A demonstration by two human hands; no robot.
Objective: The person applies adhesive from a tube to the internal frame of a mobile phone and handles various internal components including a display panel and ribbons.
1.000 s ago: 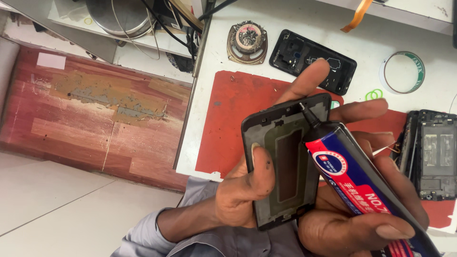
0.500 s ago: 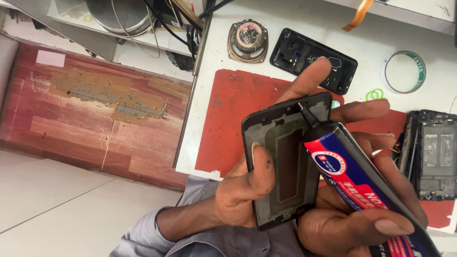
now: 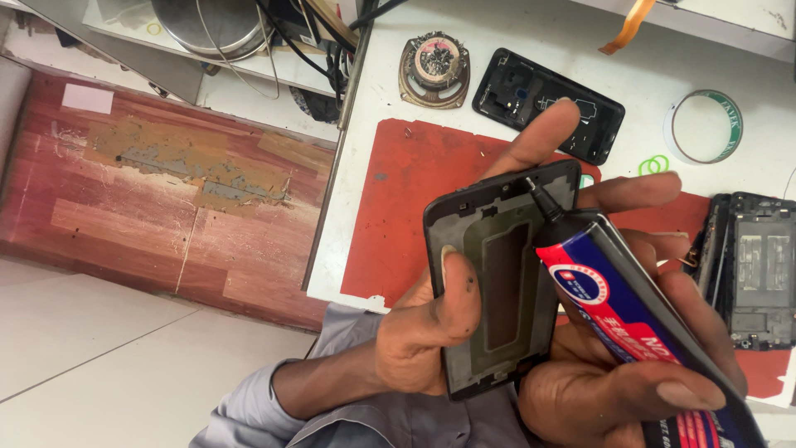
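Not much is moving since the pic 1 sec ago: we're just seeing the glue tube [image 3: 643,319] slide a tiny bit, w/ its thin black tip staying at the top corner of the phone frame [image 3: 502,278].

Our left hand [image 3: 427,332] is gripping the phone frame tight, thumb pressing on its inner face and fingers wrapping round the back. It's being held up in the air, above the red mat [image 3: 414,191] on the white table [image 3: 746,58].

Our right hand [image 3: 613,390] is squeezing round the glue tube, w/ the tip touching the frame's top right edge.

How far along? We think the gluing is just getting going. We can't see any glue line on the frame yet, so most of the edge is prob. still waiting.

Lying around: a black back cover [image 3: 547,104], a small round speaker [image 3: 434,70], a tape roll [image 3: 705,126], and another open phone [image 3: 759,270] at the right.
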